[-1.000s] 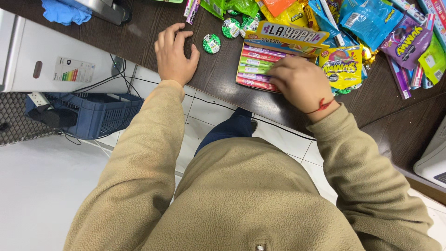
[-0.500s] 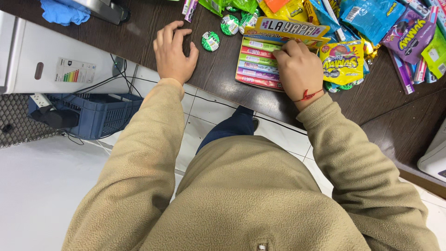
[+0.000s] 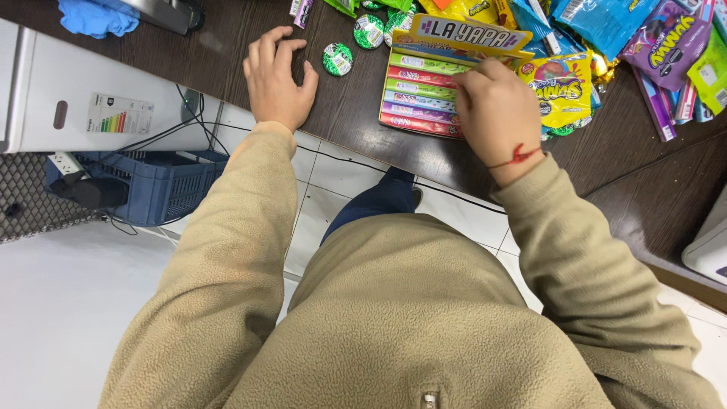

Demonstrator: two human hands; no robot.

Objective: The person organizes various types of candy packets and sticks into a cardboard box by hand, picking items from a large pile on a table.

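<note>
My left hand (image 3: 276, 76) lies flat on the dark wooden counter (image 3: 356, 129), fingers spread, holding nothing, beside a round green-and-white candy (image 3: 337, 59). My right hand (image 3: 496, 110) rests on the right end of an open yellow display box (image 3: 428, 95) filled with colourful candy sticks in rows; its fingers curl over the sticks. Whether they pinch one is hidden. A red thread circles my right wrist.
Two more round green candies (image 3: 369, 32) lie behind the box. A yellow candy bag (image 3: 564, 87), blue and purple bags (image 3: 666, 42) crowd the counter's right. A blue cloth (image 3: 95, 15) lies far left. Below: a white appliance (image 3: 91, 106), a blue crate (image 3: 148, 185), tiled floor.
My right hand has slid from the box's lower right corner up over the right ends of the candy sticks. My left hand has stayed flat on the counter.
</note>
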